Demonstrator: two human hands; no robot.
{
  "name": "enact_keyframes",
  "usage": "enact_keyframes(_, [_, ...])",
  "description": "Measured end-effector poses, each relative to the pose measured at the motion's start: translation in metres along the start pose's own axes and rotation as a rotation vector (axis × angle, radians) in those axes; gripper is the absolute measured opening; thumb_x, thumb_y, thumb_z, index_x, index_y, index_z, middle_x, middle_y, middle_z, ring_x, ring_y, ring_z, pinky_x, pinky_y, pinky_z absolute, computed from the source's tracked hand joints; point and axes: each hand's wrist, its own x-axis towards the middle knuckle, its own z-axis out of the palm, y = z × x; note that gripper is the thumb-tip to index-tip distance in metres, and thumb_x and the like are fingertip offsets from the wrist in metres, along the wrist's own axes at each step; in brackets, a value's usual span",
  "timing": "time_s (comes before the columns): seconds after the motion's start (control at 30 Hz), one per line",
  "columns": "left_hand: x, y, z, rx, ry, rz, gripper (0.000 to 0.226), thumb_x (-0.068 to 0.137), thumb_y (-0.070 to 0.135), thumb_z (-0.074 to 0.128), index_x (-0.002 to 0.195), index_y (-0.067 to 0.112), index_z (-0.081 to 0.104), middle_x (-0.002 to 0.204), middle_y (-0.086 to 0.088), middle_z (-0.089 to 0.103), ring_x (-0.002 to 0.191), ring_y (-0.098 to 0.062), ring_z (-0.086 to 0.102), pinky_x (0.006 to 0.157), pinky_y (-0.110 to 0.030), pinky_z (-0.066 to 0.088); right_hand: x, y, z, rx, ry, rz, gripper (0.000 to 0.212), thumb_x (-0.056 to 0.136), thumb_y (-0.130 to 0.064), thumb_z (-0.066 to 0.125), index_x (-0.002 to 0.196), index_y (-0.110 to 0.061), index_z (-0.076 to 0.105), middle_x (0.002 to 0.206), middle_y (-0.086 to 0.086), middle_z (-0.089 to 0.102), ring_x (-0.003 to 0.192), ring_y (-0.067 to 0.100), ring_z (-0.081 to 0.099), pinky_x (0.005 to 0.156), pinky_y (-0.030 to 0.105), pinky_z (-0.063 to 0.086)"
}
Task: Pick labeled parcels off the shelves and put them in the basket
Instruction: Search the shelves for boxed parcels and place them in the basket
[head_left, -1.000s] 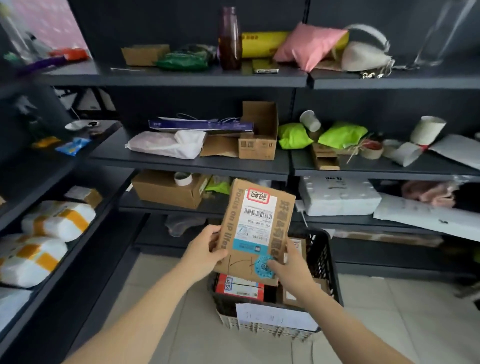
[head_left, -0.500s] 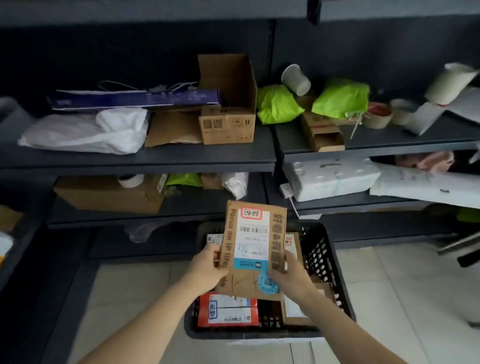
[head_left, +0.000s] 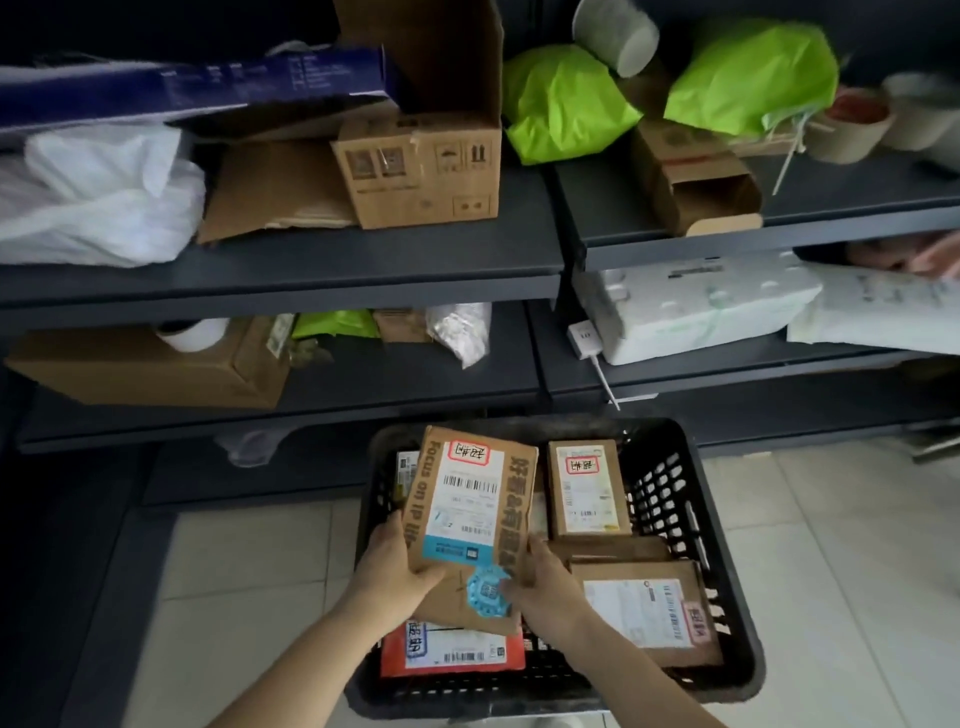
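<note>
Lowered now into the black basket (head_left: 675, 499), the labeled cardboard parcel (head_left: 470, 499) stays gripped by left hand (head_left: 392, 571) and right hand (head_left: 550, 587), fingers curled round its lower edges.

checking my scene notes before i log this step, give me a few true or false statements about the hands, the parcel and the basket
1. The left hand and the right hand both hold the labeled parcel over the basket. True.
2. The basket is empty. False: several parcels lie in it, a red parcel among them.
3. Bright green bags lie on the upper shelf. True.
4. The held parcel's label faces down. False: it faces up, toward the camera.
5. The basket stands on a shelf. False: it stands on the tiled floor.
</note>
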Motion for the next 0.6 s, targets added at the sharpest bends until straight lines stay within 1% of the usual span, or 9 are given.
enact_keyframes(0.07, [0.007,-0.001,0.007,0.002,0.041,-0.02,0.064,0.082,0.024,0.069,0.137,0.024,0.035,0.135,0.004,0.046,0.123,-0.013,0.049,0.096,-0.031,0.047,0.01,0.006,-0.002,-0.025,-0.015,-0.01,0.047,0.086,-0.006,0.056,0.123,-0.033,0.042,0.128,-0.007,0.055,0.12,0.018,0.056,0.08,0.024,0.056])
enact_keyframes(0.13, [0.014,-0.002,0.012,-0.022,0.104,-0.052,0.065,0.083,0.017,0.067,0.139,0.022,0.034,0.134,0.001,0.044,0.123,-0.016,0.049,0.093,-0.029,0.046,0.018,0.008,-0.002,-0.06,-0.022,-0.048,0.055,0.085,-0.009,0.055,0.13,-0.036,0.038,0.129,-0.01,0.052,0.122,0.015,0.054,0.088,0.028,0.054])
enact_keyframes(0.27, [0.017,-0.006,0.016,0.065,0.3,-0.019,0.073,0.084,0.012,0.066,0.146,0.02,0.027,0.139,-0.004,0.038,0.131,-0.02,0.035,0.107,-0.034,0.034,0.03,0.002,0.004,-0.113,-0.069,-0.12,0.07,0.085,-0.034,0.056,0.143,-0.047,0.02,0.14,-0.014,0.042,0.125,0.012,0.048,0.098,0.035,0.049])
enact_keyframes(0.33, [0.017,-0.008,0.017,0.183,0.378,0.056,0.075,0.085,0.02,0.065,0.148,0.02,0.023,0.146,-0.004,0.032,0.136,-0.021,0.025,0.112,-0.035,0.024,0.036,0.001,0.006,-0.141,-0.102,-0.137,0.07,0.083,-0.046,0.055,0.142,-0.052,0.016,0.143,-0.015,0.037,0.129,0.014,0.043,0.1,0.037,0.046])
enact_keyframes(0.4, [0.016,-0.006,0.02,0.289,0.366,0.088,0.075,0.089,0.037,0.058,0.15,0.023,0.017,0.156,-0.003,0.014,0.143,-0.023,0.01,0.117,-0.039,0.014,0.032,-0.005,0.0,-0.127,-0.107,-0.125,0.07,0.079,-0.051,0.056,0.14,-0.053,0.022,0.143,-0.013,0.037,0.13,0.018,0.043,0.101,0.04,0.045])
enact_keyframes(0.47, [0.018,-0.002,0.023,0.373,0.335,0.11,0.072,0.09,0.049,0.05,0.15,0.027,0.016,0.158,-0.001,0.004,0.145,-0.023,0.0,0.117,-0.04,0.007,0.032,-0.001,-0.013,-0.128,-0.069,-0.091,0.068,0.085,-0.036,0.059,0.144,-0.042,0.025,0.14,-0.014,0.037,0.13,0.02,0.043,0.103,0.037,0.043])
enact_keyframes(0.5, [0.019,0.0,0.024,0.419,0.331,0.134,0.07,0.09,0.052,0.047,0.149,0.027,0.019,0.158,-0.001,0.004,0.146,-0.023,-0.001,0.117,-0.041,0.006,0.034,0.004,-0.021,-0.14,-0.03,-0.064,0.069,0.088,-0.026,0.058,0.146,-0.037,0.023,0.145,-0.009,0.035,0.132,0.021,0.041,0.105,0.038,0.042])
enact_keyframes(0.57, [0.02,0.009,0.025,0.506,0.329,0.195,0.066,0.088,0.058,0.04,0.146,0.026,0.031,0.157,-0.005,0.015,0.145,-0.027,0.008,0.115,-0.045,0.015,0.038,0.015,-0.04,-0.187,0.058,-0.02,0.067,0.09,-0.017,0.056,0.147,-0.032,0.025,0.151,-0.003,0.031,0.133,0.024,0.04,0.105,0.041,0.043])
enact_keyframes(0.6, [0.021,0.014,0.026,0.537,0.333,0.229,0.065,0.088,0.06,0.036,0.142,0.024,0.04,0.154,-0.007,0.025,0.143,-0.03,0.019,0.112,-0.049,0.023,0.04,0.019,-0.048,-0.224,0.089,-0.02,0.059,0.091,-0.016,0.055,0.144,-0.029,0.033,0.151,-0.002,0.031,0.133,0.024,0.04,0.104,0.039,0.042])
